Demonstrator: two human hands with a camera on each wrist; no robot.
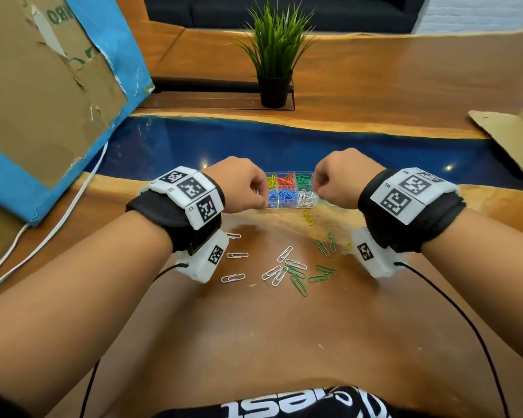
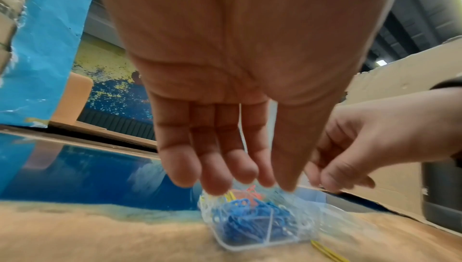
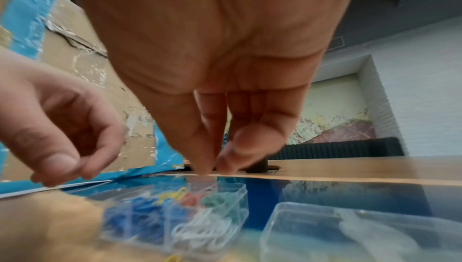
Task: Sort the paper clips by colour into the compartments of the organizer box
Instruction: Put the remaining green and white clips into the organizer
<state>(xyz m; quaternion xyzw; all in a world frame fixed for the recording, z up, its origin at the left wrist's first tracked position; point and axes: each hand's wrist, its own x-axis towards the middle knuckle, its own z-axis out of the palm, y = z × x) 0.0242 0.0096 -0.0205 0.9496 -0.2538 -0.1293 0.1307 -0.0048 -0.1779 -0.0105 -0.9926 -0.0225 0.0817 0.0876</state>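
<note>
My left hand (image 2: 225,108) hangs loose-fingered over the organizer box (image 1: 290,203); only the right-wrist view shows my right hand (image 3: 215,108) pinching fingertips together, contents unclear, beside a clear lid (image 3: 350,232).

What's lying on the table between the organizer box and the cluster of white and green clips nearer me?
In the head view, one yellow paper clip lies just in front of the organizer box; otherwise bare wood down to the white and green clips.

The wooden table (image 1: 284,342) carries the organizer box (image 1: 290,193), loose paper clips (image 1: 287,268) and a potted plant (image 1: 274,55).
</note>
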